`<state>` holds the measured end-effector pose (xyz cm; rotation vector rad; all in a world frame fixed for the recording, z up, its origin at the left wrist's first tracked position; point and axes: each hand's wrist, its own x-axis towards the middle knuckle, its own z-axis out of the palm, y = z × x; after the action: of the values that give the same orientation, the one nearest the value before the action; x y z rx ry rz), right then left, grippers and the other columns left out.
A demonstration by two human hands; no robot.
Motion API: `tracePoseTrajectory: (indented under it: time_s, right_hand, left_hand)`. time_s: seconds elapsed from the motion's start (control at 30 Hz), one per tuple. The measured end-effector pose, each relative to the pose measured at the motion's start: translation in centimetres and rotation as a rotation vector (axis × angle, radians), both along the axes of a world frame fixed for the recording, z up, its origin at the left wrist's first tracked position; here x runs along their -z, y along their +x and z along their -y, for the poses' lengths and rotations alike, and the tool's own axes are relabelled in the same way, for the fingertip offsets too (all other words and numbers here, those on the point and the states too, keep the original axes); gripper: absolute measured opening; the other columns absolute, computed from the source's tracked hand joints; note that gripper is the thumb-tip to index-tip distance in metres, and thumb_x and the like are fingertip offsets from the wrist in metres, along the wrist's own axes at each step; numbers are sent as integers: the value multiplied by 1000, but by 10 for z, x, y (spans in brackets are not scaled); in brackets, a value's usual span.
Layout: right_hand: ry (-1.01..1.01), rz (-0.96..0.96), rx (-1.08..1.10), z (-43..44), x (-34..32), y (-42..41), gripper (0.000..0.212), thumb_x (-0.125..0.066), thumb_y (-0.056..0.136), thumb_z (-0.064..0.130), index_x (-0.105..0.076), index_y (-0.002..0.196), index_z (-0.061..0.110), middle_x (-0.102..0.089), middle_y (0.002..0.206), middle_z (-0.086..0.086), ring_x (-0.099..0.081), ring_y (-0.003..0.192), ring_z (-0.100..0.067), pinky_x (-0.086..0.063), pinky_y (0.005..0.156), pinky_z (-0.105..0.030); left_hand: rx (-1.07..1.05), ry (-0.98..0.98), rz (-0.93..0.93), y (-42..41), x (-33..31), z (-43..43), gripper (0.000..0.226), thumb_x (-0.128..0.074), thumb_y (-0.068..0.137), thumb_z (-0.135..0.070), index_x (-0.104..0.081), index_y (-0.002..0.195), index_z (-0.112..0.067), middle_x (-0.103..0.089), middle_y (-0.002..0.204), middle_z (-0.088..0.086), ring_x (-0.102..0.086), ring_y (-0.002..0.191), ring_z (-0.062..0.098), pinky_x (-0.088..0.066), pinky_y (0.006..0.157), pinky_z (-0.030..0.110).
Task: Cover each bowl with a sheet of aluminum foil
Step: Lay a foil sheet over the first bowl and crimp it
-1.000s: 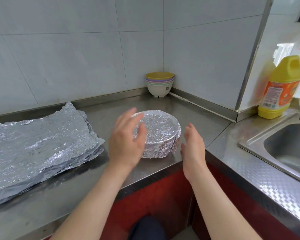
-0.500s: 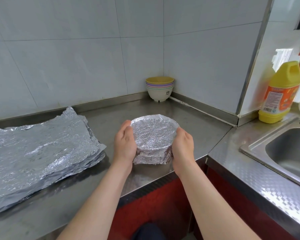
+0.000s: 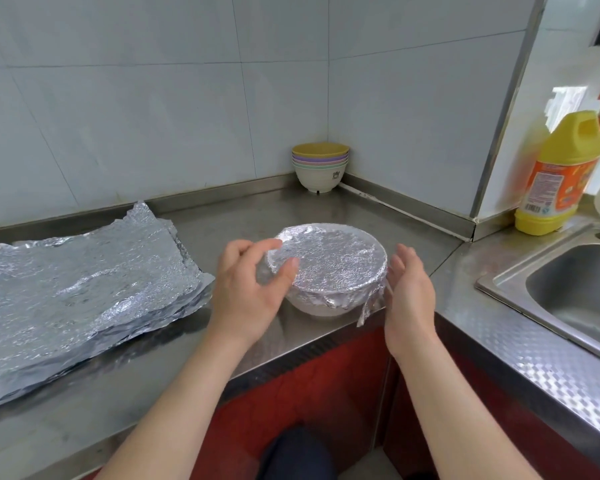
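At frame centre, on the steel counter [image 3: 250,211], a foil-covered bowl [image 3: 336,268] sits between left hand [image 3: 246,292] and right hand [image 3: 409,292], both open-fingered, gripping nothing.

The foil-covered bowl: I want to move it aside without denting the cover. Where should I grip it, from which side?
Probably by the rounded lower wall of the foil-covered bowl, below the crimped skirt, palms coming in from left and right, where the left hand and right hand flank it. The flat top is only thin foil; a loose flap hangs front right.

Crinkled shiny foil [image 3: 329,261] on a brushed steel counter [image 3: 243,216].
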<state>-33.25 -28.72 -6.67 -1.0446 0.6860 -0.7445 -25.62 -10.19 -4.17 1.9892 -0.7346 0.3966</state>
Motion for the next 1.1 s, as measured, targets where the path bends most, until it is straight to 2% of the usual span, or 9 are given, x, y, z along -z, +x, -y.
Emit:
tracePoseTrajectory:
  time_s: [0.13, 0.23, 0.43, 0.6, 0.77, 0.83, 0.97, 1.03, 1.1]
  right_hand:
    - [42, 89, -6, -21, 8, 6, 70, -51, 73, 65, -52, 136, 34, -54, 137, 19, -49, 127, -5, -35, 111, -39]
    - [130, 144, 18, -29, 4, 13, 74, -52, 67, 65, -54, 133, 34, -57, 133, 17, -52, 125, -8, -39, 109, -41]
    - [140, 119, 96, -34, -11, 13, 46, -39, 96, 36, -45, 141, 31, -49, 142, 10, -46, 130, -12, -36, 112, -40]
    - [143, 68, 56, -28, -15, 13, 44, -37, 99, 36, -48, 140, 27, -52, 139, 6, -48, 128, -16, -37, 110, -41]
    - [-142, -90, 99, -1, -20, 22, 46, -36, 98, 26, -40, 144, 23, -41, 147, 6, -39, 135, -17, -32, 109, -34]
    - [-281, -169, 139, 13, -25, 28, 45, -39, 93, 25, -48, 138, 20, -51, 139, 1, -49, 125, -20, -40, 104, -40]
    - [-401, -294, 82, 44, -36, 39, 34, -43, 92, 16, -64, 118, 13, -65, 89, 3, -60, 82, -17, -44, 74, -29]
    - [-401, -298, 31, 57, -40, 45, 32, -44, 92, 14, -64, 117, 12, -61, 79, 8, -56, 70, -9, -40, 69, -26]
    - [-363, -272, -12, 66, -39, 55, 37, -42, 92, 11, -61, 124, 10, -64, 88, 6, -55, 71, -8, -43, 68, -25]
  left_hand:
    - [83, -145, -254, 14, -5, 23, 57, -50, 83, -52, -53, 133, -25, -42, 142, -8, -34, 134, 6, -22, 114, 27]
    - [187, -295, -485, 12, -1, 36, 44, -48, 99, -31, -47, 140, -18, -45, 146, -5, -39, 132, 4, -27, 108, 21]
    - [125, -399, -480, 3, 8, 51, 39, -41, 101, -15, -46, 140, -13, -46, 144, -2, -40, 131, 5, -27, 113, 24]
    - [129, -384, -466, 5, 13, 55, 41, -39, 102, -13, -43, 142, -14, -42, 146, -3, -37, 130, 3, -25, 109, 20]
    - [152, -267, -455, 23, 9, 69, 43, -37, 103, -22, -36, 146, -18, -37, 149, -6, -34, 132, 3, -23, 104, 18]
    - [135, -205, -425, 32, 8, 80, 43, -37, 103, -25, -36, 146, -19, -36, 150, -3, -35, 134, 8, -23, 105, 19]
    - [125, -195, -400, 51, 6, 101, 38, -39, 101, -28, -47, 138, -20, -48, 140, -4, -44, 128, 12, -31, 105, 25]
    - [111, -328, -399, 60, 4, 107, 34, -45, 97, -31, -60, 125, -19, -60, 127, -7, -53, 119, 10, -39, 103, 28]
    - [100, -568, -455, 67, 3, 111, 25, -52, 92, -28, -71, 104, -18, -70, 106, -10, -62, 103, 7, -49, 88, 24]
